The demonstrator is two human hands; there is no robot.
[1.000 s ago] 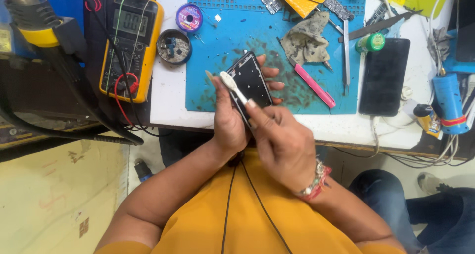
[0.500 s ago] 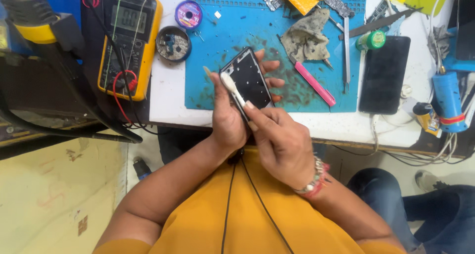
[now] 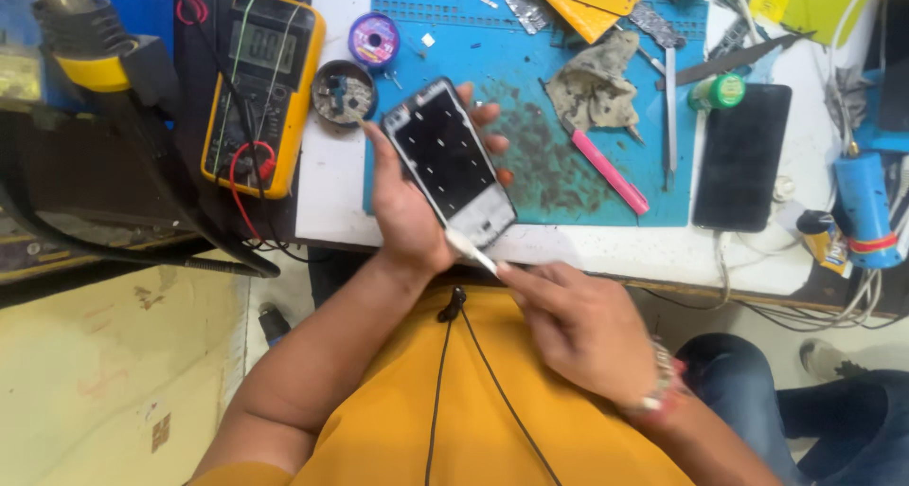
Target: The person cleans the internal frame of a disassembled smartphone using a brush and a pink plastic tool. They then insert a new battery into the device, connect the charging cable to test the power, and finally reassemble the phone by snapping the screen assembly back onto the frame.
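yellow tee, blue jeans, beaded bracelet (image 3: 660,391), bare forearms

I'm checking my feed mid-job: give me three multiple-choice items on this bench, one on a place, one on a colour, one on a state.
1. Where does the yellow multimeter lie?
A. left of the blue mat
B. on the dark phone at right
C. in the person's lap

2. What colour is the long flat tool lying on the blue mat?
A. green
B. pink
C. black

3. How is the phone frame held?
A. flat on the mat, untouched
B. in the left hand, above the bench edge
C. pinched by both hands at its top

Answers:
1. A, it sits on the dark surface beside the mat's left edge.
2. B, it is plainly pink, below the grey rag.
3. B, the left hand cradles it, while the right hand puts a white tool to its lower end.
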